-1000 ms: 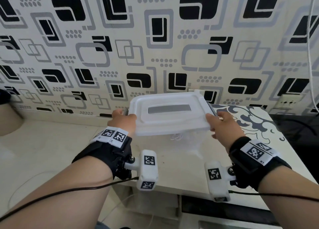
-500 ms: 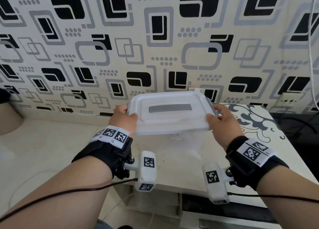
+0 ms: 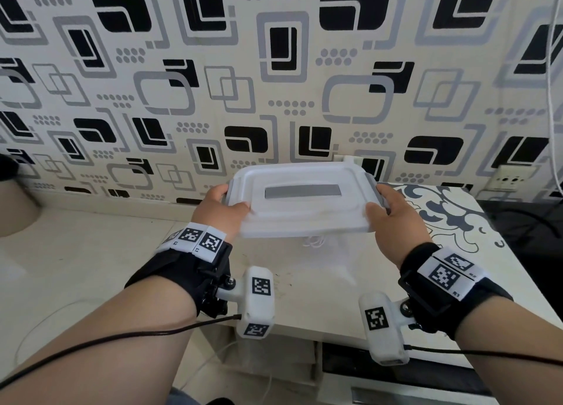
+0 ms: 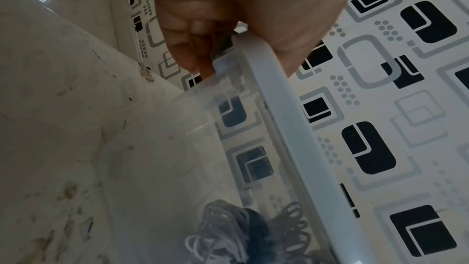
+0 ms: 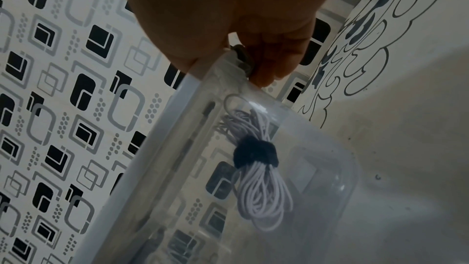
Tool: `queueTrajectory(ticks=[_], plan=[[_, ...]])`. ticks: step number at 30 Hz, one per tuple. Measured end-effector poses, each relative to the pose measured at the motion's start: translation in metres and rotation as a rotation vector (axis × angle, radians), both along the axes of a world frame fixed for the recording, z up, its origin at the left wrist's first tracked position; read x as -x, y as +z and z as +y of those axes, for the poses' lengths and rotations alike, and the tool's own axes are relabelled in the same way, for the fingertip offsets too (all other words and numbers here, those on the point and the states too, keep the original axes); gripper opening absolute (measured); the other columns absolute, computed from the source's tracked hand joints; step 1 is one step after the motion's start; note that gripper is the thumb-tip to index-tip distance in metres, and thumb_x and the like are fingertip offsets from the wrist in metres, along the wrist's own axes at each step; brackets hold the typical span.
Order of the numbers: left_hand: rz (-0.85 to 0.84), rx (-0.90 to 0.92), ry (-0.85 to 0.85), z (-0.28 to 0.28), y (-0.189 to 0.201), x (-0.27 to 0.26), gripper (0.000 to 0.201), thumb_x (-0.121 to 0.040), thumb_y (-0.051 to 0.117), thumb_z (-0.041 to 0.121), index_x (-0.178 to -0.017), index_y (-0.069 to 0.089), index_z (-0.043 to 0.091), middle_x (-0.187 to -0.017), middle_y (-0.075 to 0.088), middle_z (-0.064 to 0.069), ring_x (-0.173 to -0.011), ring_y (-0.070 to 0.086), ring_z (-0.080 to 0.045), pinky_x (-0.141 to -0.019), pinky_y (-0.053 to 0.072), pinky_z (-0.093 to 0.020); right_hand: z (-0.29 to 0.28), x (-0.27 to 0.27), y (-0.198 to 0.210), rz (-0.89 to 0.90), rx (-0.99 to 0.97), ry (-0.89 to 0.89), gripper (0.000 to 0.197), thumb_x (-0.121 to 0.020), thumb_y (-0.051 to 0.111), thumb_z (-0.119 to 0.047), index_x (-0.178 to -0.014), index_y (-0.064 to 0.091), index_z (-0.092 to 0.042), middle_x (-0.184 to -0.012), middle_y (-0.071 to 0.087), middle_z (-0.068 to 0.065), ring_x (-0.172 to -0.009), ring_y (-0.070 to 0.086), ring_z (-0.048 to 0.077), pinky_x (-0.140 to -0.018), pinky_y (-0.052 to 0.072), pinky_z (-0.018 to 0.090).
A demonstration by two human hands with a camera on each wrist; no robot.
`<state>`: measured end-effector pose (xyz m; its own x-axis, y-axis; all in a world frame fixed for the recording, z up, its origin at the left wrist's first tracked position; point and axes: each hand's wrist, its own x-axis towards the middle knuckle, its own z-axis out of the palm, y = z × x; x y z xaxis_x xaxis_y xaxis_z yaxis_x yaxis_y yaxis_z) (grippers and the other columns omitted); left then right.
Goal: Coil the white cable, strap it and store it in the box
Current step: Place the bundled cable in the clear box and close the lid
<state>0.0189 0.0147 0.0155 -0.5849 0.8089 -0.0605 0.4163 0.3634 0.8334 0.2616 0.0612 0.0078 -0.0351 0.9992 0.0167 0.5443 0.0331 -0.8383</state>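
A clear plastic box [image 5: 317,168] stands on the white table [image 3: 304,298] with its white lid [image 3: 301,203] on top. My left hand [image 3: 231,200] grips the lid's left end, thumb on top and fingers [image 4: 193,61] curled under the edge by a grey latch. At the right end my right hand [image 3: 379,205] grips the same way, its fingers [image 5: 264,75] under the rim. Inside the box lies the coiled white cable [image 5: 264,194], bound by a black strap [image 5: 255,154]. The cable [image 3: 313,241] shows faintly through the front wall, and also low in the left wrist view [image 4: 228,234].
The patterned wall [image 3: 274,84] rises just behind the box. A wall socket [image 3: 511,180] sits at the right, with a thin white wire [image 3: 551,69] hanging above it. Dark swirls [image 3: 451,215] mark the table's right part. The table's front edge [image 3: 304,334] runs under my wrists.
Both hands have crept a little further along the lid's ends, and the thumbs now lie on its top. The lid has hardly moved.
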Motion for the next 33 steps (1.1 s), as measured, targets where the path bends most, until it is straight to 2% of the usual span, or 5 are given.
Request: queueTrajectory(ticks=[10, 18, 21, 28, 33], plan=[[-0.009, -0.026, 0.009, 0.0, -0.001, -0.001, 0.052, -0.086, 0.058, 0.025, -0.136, 0.044, 0.024, -0.114, 0.057, 0.0, -0.09, 0.056, -0.022, -0.077, 0.048, -0.03, 0.005, -0.004, 0.003, -0.066, -0.04, 0.045, 0.04, -0.093, 0.043, -0.019, -0.133, 0.048, -0.024, -0.124, 0.059, -0.001, -0.094, 0.05, 0.014, -0.082, 0.035, 0.023], [-0.021, -0.049, 0.009, 0.0, -0.001, -0.001, 0.051, -0.087, 0.059, 0.025, -0.136, 0.045, 0.025, -0.124, 0.058, -0.002, -0.091, 0.055, -0.021, -0.077, 0.046, -0.028, 0.005, -0.003, -0.002, -0.064, -0.053, 0.046, 0.041, -0.094, 0.04, -0.02, -0.134, 0.046, -0.025, -0.128, 0.057, -0.001, -0.093, 0.048, 0.013, -0.081, 0.033, 0.022], [-0.007, -0.05, -0.007, 0.0, 0.001, -0.001, 0.048, -0.088, 0.058, 0.022, -0.135, 0.047, 0.026, -0.127, 0.057, -0.002, -0.086, 0.054, -0.018, -0.068, 0.043, -0.024, 0.005, -0.004, -0.003, -0.064, -0.063, 0.051, 0.041, -0.094, 0.04, -0.02, -0.135, 0.045, -0.025, -0.13, 0.056, -0.001, -0.095, 0.047, 0.012, -0.082, 0.033, 0.022], [0.113, -0.016, -0.052, 0.001, 0.004, -0.004, 0.043, -0.093, 0.049, 0.015, -0.134, 0.05, 0.027, -0.137, 0.053, -0.003, -0.092, 0.052, -0.017, -0.074, 0.038, -0.023, 0.008, -0.004, -0.008, -0.033, -0.058, 0.045, 0.041, -0.093, 0.041, -0.022, -0.134, 0.046, -0.027, -0.126, 0.059, 0.0, -0.089, 0.057, 0.02, -0.078, 0.04, 0.026], [0.088, -0.009, -0.049, 0.001, 0.001, -0.003, 0.046, -0.092, 0.05, 0.018, -0.136, 0.048, 0.029, -0.143, 0.048, 0.0, -0.119, 0.054, -0.022, -0.082, 0.038, -0.022, 0.009, -0.005, -0.01, 0.002, -0.057, 0.036, 0.039, -0.093, 0.042, -0.023, -0.132, 0.045, -0.028, -0.115, 0.058, -0.005, -0.07, 0.061, 0.018, -0.061, 0.044, 0.023]])
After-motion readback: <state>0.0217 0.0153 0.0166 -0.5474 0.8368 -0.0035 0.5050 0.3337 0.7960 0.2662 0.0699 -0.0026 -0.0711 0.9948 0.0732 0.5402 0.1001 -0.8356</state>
